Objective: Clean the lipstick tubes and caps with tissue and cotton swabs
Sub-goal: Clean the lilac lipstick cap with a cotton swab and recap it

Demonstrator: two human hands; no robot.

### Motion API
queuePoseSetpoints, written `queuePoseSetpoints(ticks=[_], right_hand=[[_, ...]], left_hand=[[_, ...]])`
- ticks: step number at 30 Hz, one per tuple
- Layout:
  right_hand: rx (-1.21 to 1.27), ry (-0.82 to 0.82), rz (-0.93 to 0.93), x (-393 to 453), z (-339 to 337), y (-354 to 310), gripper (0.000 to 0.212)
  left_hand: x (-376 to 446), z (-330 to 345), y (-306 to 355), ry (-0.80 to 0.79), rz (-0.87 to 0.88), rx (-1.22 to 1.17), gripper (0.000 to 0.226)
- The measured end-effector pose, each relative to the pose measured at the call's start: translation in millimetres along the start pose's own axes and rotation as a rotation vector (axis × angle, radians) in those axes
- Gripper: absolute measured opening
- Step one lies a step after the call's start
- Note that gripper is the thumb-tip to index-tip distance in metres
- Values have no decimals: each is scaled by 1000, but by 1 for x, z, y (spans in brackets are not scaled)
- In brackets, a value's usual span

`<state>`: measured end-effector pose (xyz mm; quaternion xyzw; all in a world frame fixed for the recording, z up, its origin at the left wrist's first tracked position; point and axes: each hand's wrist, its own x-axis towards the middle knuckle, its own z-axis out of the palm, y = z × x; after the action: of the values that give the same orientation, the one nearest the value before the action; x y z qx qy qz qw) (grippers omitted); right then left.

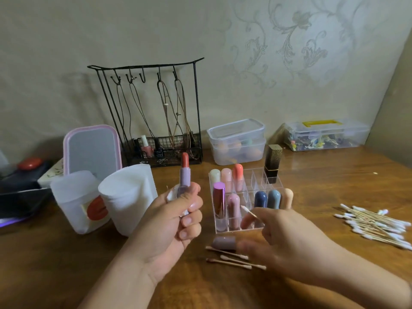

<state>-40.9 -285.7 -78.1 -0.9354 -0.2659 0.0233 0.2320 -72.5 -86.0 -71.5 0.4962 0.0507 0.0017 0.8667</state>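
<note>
Here the open lipstick tube (185,175) stood upright in the left hand (176,217), its lilac barrel gripped by curled fingers (191,219) with a scrap of tissue (170,194) pinched against it, the coral bullet wound up and bare above the thumb. Its lilac cap (224,242) lay on the table (312,186) just in front of the clear organizer (256,175), untouched at that moment. The right hand (287,239) was blurred; it seemed to pinch a cotton swab (249,212) between thumb and forefinger, with the other fingers spread loosely, the tip pointing towards the organizer. Four used swabs (234,258) lay beside the cap, some tinted at the ends, so some wiping looked already done. A heap of clean swabs (376,224) waited well to the right, and two tissue packs (104,201) stood to the left. Some ten capped lipsticks (234,208) stood in the organizer; whether any had been cleaned could not be told. By my reckoning the job was at an early or middle stage, with this cap and probably most tubes left
</note>
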Motion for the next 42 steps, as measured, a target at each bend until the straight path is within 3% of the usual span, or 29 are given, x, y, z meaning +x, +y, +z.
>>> queuePoseSetpoints(ticks=[10,15,19,21,25,28,32,34,42], right_hand=[[-51,12,5,18,20,-8,37],[122,176,-82,6,13,1,35],[286,326,-230,-3,-1,3,33],[283,349,-244,-5,-1,2,28],[312,368,-243,-9,0,0,27],[376,351,-255,-10,-3,-1,36],[559,350,-295,-14,-6,2,44],[628,379,-295,-16,-5,6,52],[528,395,-340,-13,2,8,45]], left_hand=[[-1,0,6,66,37,76,23],[-5,2,2,69,203,421,21],[-10,10,-6,-107,245,477,24],[-11,12,-9,-216,225,498,37],[-8,8,-12,-221,190,606,45],[-10,13,-11,-183,162,584,43],[-12,17,-10,-96,104,370,28],[-11,15,-8,-100,121,293,34],[-7,7,-8,-183,112,209,51]])
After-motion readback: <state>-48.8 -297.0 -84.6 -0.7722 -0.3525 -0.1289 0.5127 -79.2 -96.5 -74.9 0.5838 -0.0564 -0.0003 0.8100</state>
